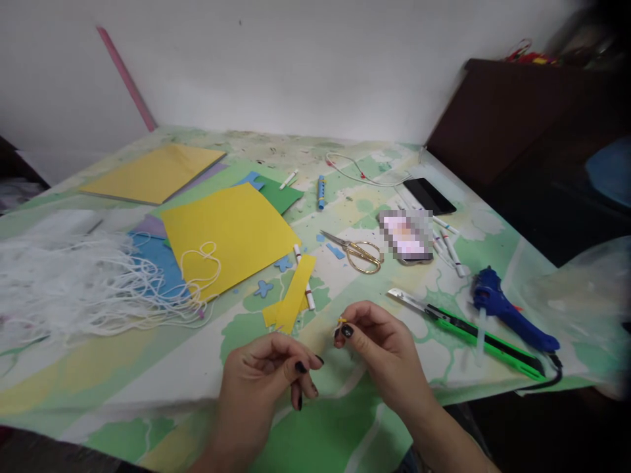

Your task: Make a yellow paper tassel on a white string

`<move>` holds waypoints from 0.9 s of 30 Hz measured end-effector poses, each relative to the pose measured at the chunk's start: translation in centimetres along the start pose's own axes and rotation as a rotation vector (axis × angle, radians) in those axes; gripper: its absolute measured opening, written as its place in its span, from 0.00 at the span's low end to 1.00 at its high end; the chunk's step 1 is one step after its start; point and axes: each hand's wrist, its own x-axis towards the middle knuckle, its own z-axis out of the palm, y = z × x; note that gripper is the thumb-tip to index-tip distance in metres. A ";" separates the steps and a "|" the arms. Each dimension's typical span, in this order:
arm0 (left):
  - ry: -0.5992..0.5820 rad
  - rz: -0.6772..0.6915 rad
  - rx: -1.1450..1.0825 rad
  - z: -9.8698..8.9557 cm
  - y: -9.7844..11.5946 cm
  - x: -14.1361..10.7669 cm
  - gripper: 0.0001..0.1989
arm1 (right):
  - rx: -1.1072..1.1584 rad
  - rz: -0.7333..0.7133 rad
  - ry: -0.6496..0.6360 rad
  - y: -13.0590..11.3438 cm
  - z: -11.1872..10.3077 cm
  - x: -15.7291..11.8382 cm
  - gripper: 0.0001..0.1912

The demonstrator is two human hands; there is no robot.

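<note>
Patterned tablecloth [167, 381] lay below; the right hand [384, 351] pinched a tiny yellow bit [341, 321]; the left hand [261, 378] curled, fingers slightly apart.

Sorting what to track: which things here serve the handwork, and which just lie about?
Likely in the work:
small yellow piece in the right hand
yellow strips
scissors, glue gun, green knife

Probably just lying about:
black phone
lit phone
clear plastic bag

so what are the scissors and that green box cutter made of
The scissors look like metal: shiny gold-toned handles, duller grey blades. The box cutter seems to have a glossy plastic body, judging by its bright green and black casing, and a silvery, likely steel blade.
</note>
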 end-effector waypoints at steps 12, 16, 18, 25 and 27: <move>0.108 0.304 0.046 0.6 -1.0 -0.3 0.20 | -0.024 -0.065 0.032 0.1 0.6 -0.5 0.03; 0.098 0.345 0.171 0.2 -1.1 -0.6 0.22 | -0.046 -0.088 0.015 -0.1 0.9 -0.6 0.03; 0.089 0.330 0.199 0.3 -1.0 -0.6 0.19 | -0.058 -0.068 0.018 -0.2 1.1 -0.7 0.03; 0.099 0.262 0.242 0.8 -0.6 -1.0 0.05 | -0.153 -0.161 0.043 -0.4 1.6 -1.2 0.05; 0.108 0.290 0.274 0.7 -0.6 -1.2 0.04 | -0.178 -0.197 0.046 -0.3 1.7 -1.5 0.05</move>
